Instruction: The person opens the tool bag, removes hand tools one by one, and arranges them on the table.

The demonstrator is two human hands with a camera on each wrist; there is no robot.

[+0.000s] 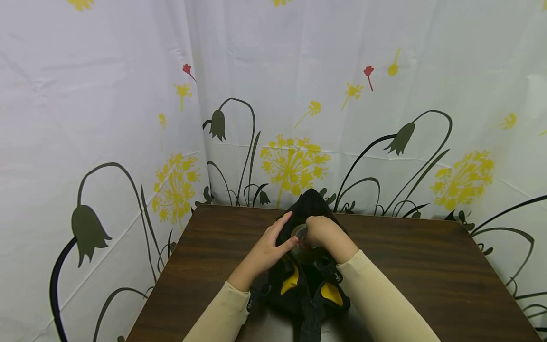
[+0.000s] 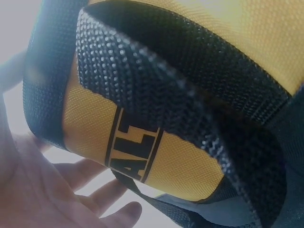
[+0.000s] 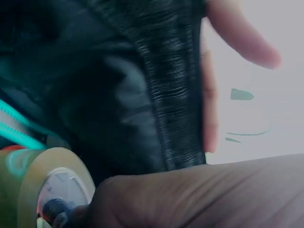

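A black and yellow fabric tool bag [image 1: 311,204] stands on the table. My left hand [image 1: 270,243] holds its left side, thumb at the mouth and fingers along the outer wall. In the left wrist view the fingers [image 2: 90,183] spread beside a yellow panel [image 2: 190,161] with black lettering. My right hand [image 1: 326,235] reaches into the mouth, fingers curled and partly hidden. There it grips a roll of tape [image 1: 299,231]; in the right wrist view the tan tape roll [image 3: 57,159] lies by that hand, a dark rounded end [image 3: 54,209] before its core.
The brown wooden table [image 1: 410,266] extends to both sides of the bag. Black straps [image 1: 312,318] hang at the bag's front, and a strap loop [image 2: 142,80] curves close to the left wrist. A flower-printed white curtain [image 1: 278,71] stands behind the table.
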